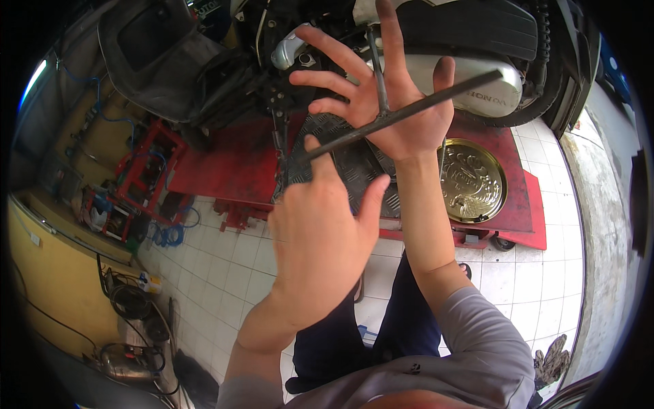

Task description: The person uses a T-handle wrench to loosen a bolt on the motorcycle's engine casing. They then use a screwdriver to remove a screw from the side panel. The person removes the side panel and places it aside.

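Note:
A dark metal T-handle wrench [430, 106] slants across the upper middle, its stem rising toward the motorcycle [463, 26]. My right hand [407, 119] has its palm up and fingers spread, with the handle crossing over the palm, not gripped. My left hand [317, 225] is at the handle's lower left end, index finger stretched out against or beside it and thumb apart; its other fingers are mostly hidden. Underneath are a dark tread plate [327, 123] and, to the right, a round embossed brass-coloured tray [470, 184].
A red lift platform [218, 177] spans the middle above white floor tiles [538, 286]. A black body panel [153, 68] is upper left. Red equipment [139, 184] with blue hoses stands left. Cables and a metal tank [126, 361] are lower left, beside a yellow wall [51, 266].

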A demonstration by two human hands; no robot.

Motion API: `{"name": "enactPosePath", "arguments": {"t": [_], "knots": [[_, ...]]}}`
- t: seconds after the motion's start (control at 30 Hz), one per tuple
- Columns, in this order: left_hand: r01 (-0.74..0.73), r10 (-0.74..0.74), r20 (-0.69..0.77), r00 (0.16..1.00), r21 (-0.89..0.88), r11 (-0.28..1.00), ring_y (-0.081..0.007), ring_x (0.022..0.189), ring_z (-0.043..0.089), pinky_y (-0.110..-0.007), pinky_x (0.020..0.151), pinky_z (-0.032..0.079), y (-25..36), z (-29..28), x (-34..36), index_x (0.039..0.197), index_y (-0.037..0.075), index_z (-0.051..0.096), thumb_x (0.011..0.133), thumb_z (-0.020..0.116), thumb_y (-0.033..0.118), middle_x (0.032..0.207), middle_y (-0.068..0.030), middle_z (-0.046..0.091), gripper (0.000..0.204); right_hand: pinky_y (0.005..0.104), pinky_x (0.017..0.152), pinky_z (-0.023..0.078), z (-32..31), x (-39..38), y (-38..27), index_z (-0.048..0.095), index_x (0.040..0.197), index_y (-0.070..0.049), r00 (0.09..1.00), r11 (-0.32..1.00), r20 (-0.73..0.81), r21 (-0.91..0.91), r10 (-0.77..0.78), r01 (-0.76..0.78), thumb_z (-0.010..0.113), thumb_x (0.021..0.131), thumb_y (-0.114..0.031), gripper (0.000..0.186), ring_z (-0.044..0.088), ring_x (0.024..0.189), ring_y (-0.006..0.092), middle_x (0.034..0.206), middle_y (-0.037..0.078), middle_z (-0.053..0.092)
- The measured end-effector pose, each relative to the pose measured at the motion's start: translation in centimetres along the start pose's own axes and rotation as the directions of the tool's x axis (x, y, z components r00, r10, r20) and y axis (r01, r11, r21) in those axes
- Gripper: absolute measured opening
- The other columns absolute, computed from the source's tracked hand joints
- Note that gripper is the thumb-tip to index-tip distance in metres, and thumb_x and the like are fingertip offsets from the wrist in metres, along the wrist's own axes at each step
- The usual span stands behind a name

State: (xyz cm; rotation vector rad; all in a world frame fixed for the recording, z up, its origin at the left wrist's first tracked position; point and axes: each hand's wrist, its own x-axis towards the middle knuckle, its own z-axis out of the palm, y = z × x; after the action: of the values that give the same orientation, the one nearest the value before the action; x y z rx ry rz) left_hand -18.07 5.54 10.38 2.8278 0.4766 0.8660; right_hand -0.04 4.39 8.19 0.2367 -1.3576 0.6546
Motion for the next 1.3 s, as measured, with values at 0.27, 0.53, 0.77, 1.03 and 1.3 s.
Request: {"name": "enactPosePath", "arguments": {"t": [0.27,0.53,0.77,1.03,1.3], "knots": [[-0.203,0.137,-0.229,0.964,-0.299,0.932,-0.0048,0.045,0.047,-0.021,0.046,0.032,1.1,-2.2,4.0,0.1,-0.006,0.059,0.083,0.073,0.006,0.052,-0.0039,0.055,0.025,0.058,0.11,0.03,-0.2,0.4,1.2,0.009,0.153,-0.048,0.999,0.95,0.012,0.311,-0.044,0.038,0.033,0.084,-0.082,0.08,0.03,0.138,0.0478,0.157,0.032,0.002],[-0.341,0.174,-0.426,0.888,-0.356,0.87,-0.0044,0.054,0.036,-0.018,0.05,0.027,0.1,-1.4,4.1,0.114,-0.001,0.062,0.077,0.073,0.002,0.068,0.0032,0.048,0.038,0.0535,0.106,0.039,2.3,0.5,2.2,0.001,0.156,-0.037,0.979,0.993,-0.204,0.121,0.023,0.002,0.036,0.086,-0.08,0.09,0.032,0.134,0.056,0.153,0.039,0.008],[-0.402,0.437,-0.3,0.848,0.174,0.899,-0.0215,0.08,0.052,-0.034,0.061,0.045,1.6,0.3,2.1,0.112,0.006,0.07,0.077,0.066,0.006,0.083,-0.0047,0.048,0.034,0.0504,0.106,0.037,0.5,0.6,2.6,0.006,0.155,-0.041,0.999,0.98,-0.045,0.196,-0.022,0.03,0.024,0.089,-0.079,0.078,0.033,0.136,0.046,0.157,0.031,0.005],[-0.119,0.101,-0.212,0.972,-0.074,0.99,-0.0174,0.045,0.042,-0.03,0.047,0.034,-2.0,-0.4,0.8,0.125,-0.003,0.06,0.082,0.073,0.012,0.055,-0.0062,0.041,0.047,0.0519,0.105,0.037,0.6,0.4,0.9,0.001,0.154,-0.045,0.994,0.995,-0.105,-0.094,0.011,-0.02,0.022,0.09,-0.078,0.075,0.034,0.136,0.048,0.158,0.03,0.005],[-0.386,0.39,0.118,0.913,-0.062,0.921,-0.0283,0.056,0.065,-0.038,0.05,0.049,1.6,-1.7,1.2,0.138,0.0,0.044,0.082,0.067,0.014,0.059,-0.0104,0.059,0.061,0.0525,0.103,0.038,-2.0,0.3,2.8,0.002,0.153,-0.049,1.0,1.0,0.011,0.02,-0.016,0.016,0.023,0.088,-0.081,0.075,0.034,0.136,0.047,0.159,0.028,0.006]]}}
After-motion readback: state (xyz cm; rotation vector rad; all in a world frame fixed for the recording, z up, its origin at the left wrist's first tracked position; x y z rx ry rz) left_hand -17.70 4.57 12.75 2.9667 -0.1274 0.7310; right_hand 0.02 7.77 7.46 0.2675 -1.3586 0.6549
